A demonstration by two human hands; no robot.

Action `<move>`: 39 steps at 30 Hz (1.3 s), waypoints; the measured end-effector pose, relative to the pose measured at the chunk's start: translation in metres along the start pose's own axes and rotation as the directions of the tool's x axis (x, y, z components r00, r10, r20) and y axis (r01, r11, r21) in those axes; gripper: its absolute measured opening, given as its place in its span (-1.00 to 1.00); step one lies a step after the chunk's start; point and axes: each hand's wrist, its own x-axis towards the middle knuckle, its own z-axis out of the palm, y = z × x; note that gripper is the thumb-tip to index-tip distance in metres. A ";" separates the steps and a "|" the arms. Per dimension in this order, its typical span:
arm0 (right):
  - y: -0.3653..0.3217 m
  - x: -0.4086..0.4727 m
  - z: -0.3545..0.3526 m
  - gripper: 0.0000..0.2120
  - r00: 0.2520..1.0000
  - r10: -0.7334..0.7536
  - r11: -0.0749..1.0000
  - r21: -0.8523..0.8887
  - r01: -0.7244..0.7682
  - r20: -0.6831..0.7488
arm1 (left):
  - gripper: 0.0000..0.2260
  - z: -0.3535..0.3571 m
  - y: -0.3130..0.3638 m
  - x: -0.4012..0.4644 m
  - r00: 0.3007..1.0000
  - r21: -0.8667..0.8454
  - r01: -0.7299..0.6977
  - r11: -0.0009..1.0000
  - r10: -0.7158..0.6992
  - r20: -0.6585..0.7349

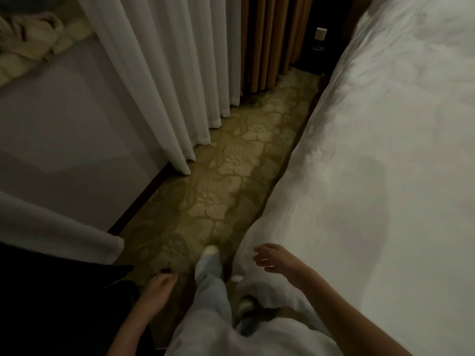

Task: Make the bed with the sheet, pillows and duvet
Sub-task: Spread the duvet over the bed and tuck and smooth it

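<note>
Both hands (272, 258) empty — white duvet (372, 176) alongside

Counting, showing: two bare hands, left hand (160, 287) at 7 o'clock, right hand (273, 258) at 5; two socked feet (209, 260); one white duvet (380, 176) at 3; two curtains, white curtain (169, 73) and tan curtain (270, 39), at 12.
</note>
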 end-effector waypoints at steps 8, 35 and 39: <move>-0.101 0.060 -0.024 -0.74 0.992 -0.105 0.990 0.088 0.111 -0.068 | -0.76 -0.030 0.039 0.089 0.978 -0.081 0.200 0.977 -0.194 0.074; -0.272 0.285 -0.166 -0.76 0.863 0.395 0.722 0.687 -0.080 -0.314 | -0.72 -0.047 0.571 0.406 0.889 0.012 -0.144 0.989 0.124 0.442; -0.331 0.315 -0.249 -0.80 0.855 0.365 0.760 0.648 -0.045 -0.368 | -0.78 -0.031 0.642 0.447 0.891 0.061 -0.118 0.991 0.079 0.446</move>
